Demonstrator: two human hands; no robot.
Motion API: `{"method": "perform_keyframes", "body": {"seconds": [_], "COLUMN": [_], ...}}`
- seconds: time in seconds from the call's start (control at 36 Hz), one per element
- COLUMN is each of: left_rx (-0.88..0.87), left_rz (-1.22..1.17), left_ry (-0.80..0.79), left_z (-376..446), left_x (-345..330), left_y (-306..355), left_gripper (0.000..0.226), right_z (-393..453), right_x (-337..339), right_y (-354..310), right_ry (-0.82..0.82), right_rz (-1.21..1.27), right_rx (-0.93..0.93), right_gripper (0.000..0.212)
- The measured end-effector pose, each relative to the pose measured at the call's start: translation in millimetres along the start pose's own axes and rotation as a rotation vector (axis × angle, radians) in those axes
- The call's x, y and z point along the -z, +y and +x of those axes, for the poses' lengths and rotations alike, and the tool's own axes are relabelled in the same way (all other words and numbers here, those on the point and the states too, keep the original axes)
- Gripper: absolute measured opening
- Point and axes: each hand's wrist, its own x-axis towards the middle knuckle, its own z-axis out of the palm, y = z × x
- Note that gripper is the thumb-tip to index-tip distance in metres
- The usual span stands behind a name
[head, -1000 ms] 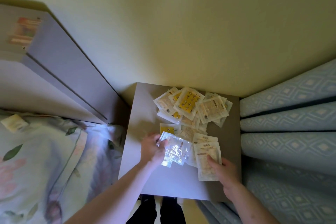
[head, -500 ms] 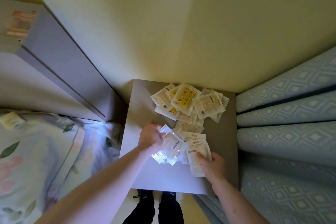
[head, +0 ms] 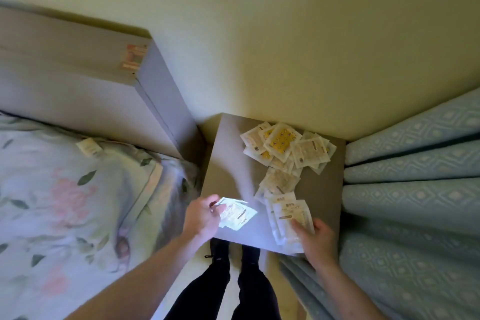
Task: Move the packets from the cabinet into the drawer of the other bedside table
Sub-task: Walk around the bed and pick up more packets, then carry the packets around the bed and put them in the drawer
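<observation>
Left fingers (head: 213, 203): curled round the near edge of one pale packet (head: 237, 216), thumb above; the pinch at an edge is probably what lets a thin, slippery sachet come free of the others.
Left hand (head: 201, 218): holds that packet over the near-left part of the bedside table top (head: 226, 153), apart from the rest, apparently singled out for carrying.
Right fingers (head: 298, 226): laid fairly straight on a short stack of white packets (head: 288, 218) at the table's near-right edge; they press rather than grasp, likely to stop the stack sliding off.
Right hand (head: 318, 239): rests at the table corner, just beside the curtain (head: 415, 189).
Remaining packets: a loose overlapping heap (head: 285, 148) at the far side of the table top against the wall, some with yellow panels, with a trail of single packets leading toward the hands.
Task position: the packets lie on the table top; no drawer is in view, so the transfer appears unfinished.
Surroundings: bed with floral cover (head: 65, 202) to the left, one stray packet (head: 88, 147) on it; grey headboard (head: 104, 91) behind.
</observation>
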Motion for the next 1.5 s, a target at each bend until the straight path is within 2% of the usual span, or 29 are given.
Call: {"method": "perform_keyframes", "body": {"seconds": [0.06,0.14,0.25,0.33,0.39,0.56,0.67,0.78,0.86,0.94,1.06,1.14,1.36,1.5], "left_rx": [0.027,0.006,0.019,0.082,0.127,0.219,0.245,0.337,0.416,0.479,0.569,0.650,0.835,0.926], "left_rz": [-0.036,-0.128,-0.241,-0.295,-0.325,-0.454,-0.519,-0.619,-0.665,-0.715,-0.727,-0.708,-0.688,-0.663], "left_ry": [0.039,0.114,0.248,0.360,0.443,0.630,0.774,0.894,0.986,1.098,1.212,1.278,1.442,1.531], "left_z": [-25.3,-64.0,-119.7,-166.3,-199.2,-283.9,-339.8,-397.8,-448.8,-506.3,-587.0,-649.7,-802.3,-869.6], "left_x": [17.1,40.5,63.8,76.3,81.3,80.8,79.7,74.9,65.4,49.9,14.0,-11.8,-72.5,-90.9], "left_y": [0.2,3.9,0.6,1.0,1.9,-20.3,-35.6,-61.2,-85.3,-110.3,-162.0,-198.3,-273.3,-305.4], "left_gripper": [0.038,0.016,0.008,0.035,0.043,0.025,0.028,0.036,0.029,0.030,0.028,0.029,0.022,0.029], "right_z": [-18.9,-42.2,-65.3,-81.3,-92.1,-139.7,-176.1,-223.9,-271.4,-323.8,-402.7,-469.2,-618.9,-685.4], "right_x": [7.9,16.5,18.7,17.5,15.9,13.3,0.0,-26.4,-53.7,-82.4,-114.6,-132.8,-159.2,-167.7], "right_y": [-8.5,-25.1,-42.6,-55.1,-66.6,-114.9,-129.5,-123.1,-107.5,-81.8,-30.1,19.2,139.0,178.8], "right_ry": [-0.030,-0.083,-0.185,-0.310,-0.387,-0.586,-0.725,-0.889,-0.966,-1.054,-1.182,-1.275,-1.477,-1.610], "right_rz": [-0.018,-0.054,-0.135,-0.194,-0.233,-0.342,-0.438,-0.568,-0.648,-0.736,-0.841,-0.889,-0.917,-0.972], "right_rx": [0.040,0.110,0.174,0.227,0.265,0.435,0.559,0.690,0.809,0.897,1.036,1.149,1.207,1.229], "right_gripper": [0.010,0.009,0.010,0.015,0.023,0.009,0.016,0.013,0.009,0.017,0.016,0.025,0.023,0.009]}}
